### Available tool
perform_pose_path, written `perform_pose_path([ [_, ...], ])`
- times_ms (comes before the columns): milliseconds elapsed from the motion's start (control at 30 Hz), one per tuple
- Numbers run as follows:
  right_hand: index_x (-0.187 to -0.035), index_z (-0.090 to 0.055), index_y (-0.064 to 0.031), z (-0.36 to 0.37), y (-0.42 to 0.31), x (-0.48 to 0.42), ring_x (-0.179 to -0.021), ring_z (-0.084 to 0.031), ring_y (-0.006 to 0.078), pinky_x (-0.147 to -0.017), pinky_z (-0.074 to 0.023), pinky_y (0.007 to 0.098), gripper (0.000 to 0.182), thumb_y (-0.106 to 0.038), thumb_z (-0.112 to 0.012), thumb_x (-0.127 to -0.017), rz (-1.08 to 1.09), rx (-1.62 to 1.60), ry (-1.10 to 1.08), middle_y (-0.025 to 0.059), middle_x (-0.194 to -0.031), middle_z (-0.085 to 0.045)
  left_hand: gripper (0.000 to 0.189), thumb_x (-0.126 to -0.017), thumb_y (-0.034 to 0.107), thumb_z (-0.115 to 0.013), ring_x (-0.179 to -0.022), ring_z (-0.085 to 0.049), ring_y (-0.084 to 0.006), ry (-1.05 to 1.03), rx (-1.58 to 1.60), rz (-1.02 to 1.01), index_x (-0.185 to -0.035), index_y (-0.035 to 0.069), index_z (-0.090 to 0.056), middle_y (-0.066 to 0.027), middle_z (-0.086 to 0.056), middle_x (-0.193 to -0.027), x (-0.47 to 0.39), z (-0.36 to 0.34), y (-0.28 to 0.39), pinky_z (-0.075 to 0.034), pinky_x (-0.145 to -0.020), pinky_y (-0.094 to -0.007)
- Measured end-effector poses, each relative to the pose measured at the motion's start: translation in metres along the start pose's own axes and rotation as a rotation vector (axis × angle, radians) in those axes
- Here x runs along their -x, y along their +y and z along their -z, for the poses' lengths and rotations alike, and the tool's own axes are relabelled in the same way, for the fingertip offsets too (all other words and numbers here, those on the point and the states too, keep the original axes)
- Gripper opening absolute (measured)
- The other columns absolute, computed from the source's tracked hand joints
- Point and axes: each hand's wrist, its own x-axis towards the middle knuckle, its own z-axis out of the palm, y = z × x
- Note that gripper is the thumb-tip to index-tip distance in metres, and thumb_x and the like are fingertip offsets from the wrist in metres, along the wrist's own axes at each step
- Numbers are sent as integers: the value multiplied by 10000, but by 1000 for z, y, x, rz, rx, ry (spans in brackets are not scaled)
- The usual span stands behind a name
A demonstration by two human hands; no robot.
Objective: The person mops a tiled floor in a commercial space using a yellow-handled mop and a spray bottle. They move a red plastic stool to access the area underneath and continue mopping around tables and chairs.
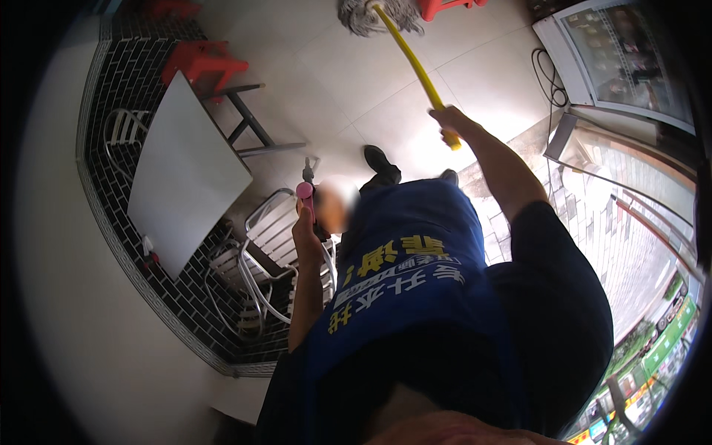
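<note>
Near its upper end, my right hand grips the yellow handle of a string mop. The mop's grey strands rest on the tiled floor at the top of the view, partly cut off by the frame. On the other side, my left hand is closed around a pink and black handheld device with a dark narrow tip pointing away from me; its exact kind is unclear. A blurred patch hides what is beside it. A blue apron bearing writing covers my front, with dark shoes beyond it.
At left stands a white-topped table, with slatted metal-framed chairs near it and red plastic stools behind. A glass-door cabinet and a looped black cable are at right, beside an opening onto outdoor paving.
</note>
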Motion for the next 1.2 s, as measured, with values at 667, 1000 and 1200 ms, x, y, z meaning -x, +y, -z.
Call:
perform_pose_path([
  [667,-1141,-591,2,135,698,315,-1068,-652,424,-876,-506,514,604,-562,-480,-954,-328,654,-9,258,-1040,-693,485,-965,547,-480,-500,-514,-170,-188,418,342,-801,96,-547,-32,-537,-627,62,-204,-145,-453,-510,-340],
  [1000,-1103,-642,10,134,697,345,-1069,-659,413,-871,-513,503,589,-536,-518,-922,-402,686,30,253,-1052,-697,414,-942,487,-477,-480,-495,-173,-14,430,437,-768,118,-548,-19,-510,-592,63,-169,-243,-428,-488,-347],
  [1200,-1098,-667,15,128,670,344,-1081,-659,405,-878,-514,496,591,-528,-532,-906,-435,716,71,252,-1076,-696,370,-938,453,-470,-458,-465,-143,17,406,408,-769,133,-547,1,-476,-578,76,-101,-284,-390,-449,-320],
])
